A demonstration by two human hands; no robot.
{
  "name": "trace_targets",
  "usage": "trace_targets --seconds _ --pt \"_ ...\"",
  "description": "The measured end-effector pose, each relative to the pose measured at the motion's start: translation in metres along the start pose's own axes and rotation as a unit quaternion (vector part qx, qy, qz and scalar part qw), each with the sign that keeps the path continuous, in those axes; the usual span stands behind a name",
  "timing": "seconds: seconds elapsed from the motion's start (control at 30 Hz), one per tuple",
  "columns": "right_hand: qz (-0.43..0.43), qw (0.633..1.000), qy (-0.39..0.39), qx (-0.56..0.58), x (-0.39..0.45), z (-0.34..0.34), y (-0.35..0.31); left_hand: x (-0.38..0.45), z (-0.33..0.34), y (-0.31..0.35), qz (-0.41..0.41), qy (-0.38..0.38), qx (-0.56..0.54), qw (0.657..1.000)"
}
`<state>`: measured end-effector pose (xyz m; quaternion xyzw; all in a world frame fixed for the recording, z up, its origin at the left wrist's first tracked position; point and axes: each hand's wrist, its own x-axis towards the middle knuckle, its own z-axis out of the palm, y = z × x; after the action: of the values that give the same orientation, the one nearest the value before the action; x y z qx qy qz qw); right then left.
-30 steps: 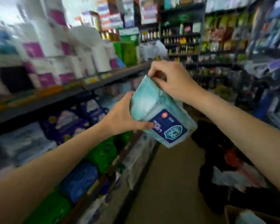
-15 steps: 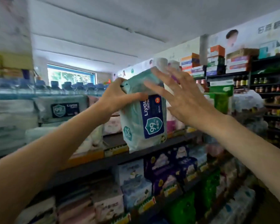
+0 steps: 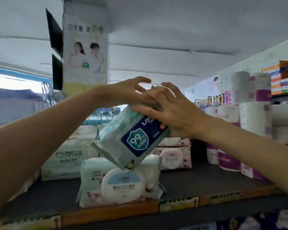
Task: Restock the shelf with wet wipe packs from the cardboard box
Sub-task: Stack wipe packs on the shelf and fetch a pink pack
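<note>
head view, looking up at a shop shelf (image 3: 198,180). a teal wet wipe pack (image 3: 131,138) with a dark blue label marked "99" is held tilted above the shelf, its lower corner touching the top of a white wipe pack (image 3: 120,180) that stands upright at the shelf's front edge and bears a round white lid. the left hand (image 3: 128,92) rests over the upper end of the teal pack, fingers spread and loosely curved; whether its grip closes on the pack cannot be told. the right hand (image 3: 170,110) lies against the pack's upper right side, fingers straight and splayed, pressing rather than curling round it. behind the white pack, at left, sits a large pale wrapped bundle (image 3: 68,155); behind at right, a stack of pink-printed wipe packs (image 3: 173,155). tissue rolls with purple bands (image 3: 249,117) stand along the shelf's right side. a poster-covered pillar (image 3: 85,52) rises behind the left hand. price tags (image 3: 178,205) line the shelf's front rail. the cardboard box lies outside this view.
</note>
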<state>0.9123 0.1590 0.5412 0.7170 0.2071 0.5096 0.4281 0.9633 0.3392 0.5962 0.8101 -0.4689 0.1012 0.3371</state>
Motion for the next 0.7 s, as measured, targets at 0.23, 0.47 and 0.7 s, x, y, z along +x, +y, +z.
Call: trace_targets --seconds 0.23,0.47,0.7 --pt "0.156 0.967 -0.085 0.184 0.036 0.06 -0.024 -0.028 -0.039 -0.078 -0.178 -0.056 0.019 0.982" --pt "0.102 0.925 -0.226 0.289 0.042 0.105 -0.072 -0.028 0.001 -0.143 -0.22 0.023 0.093 0.971" --pt "0.048 0.87 -0.263 0.414 0.022 0.131 -0.061 -0.023 0.021 -0.17 -0.175 0.026 0.115 0.978"
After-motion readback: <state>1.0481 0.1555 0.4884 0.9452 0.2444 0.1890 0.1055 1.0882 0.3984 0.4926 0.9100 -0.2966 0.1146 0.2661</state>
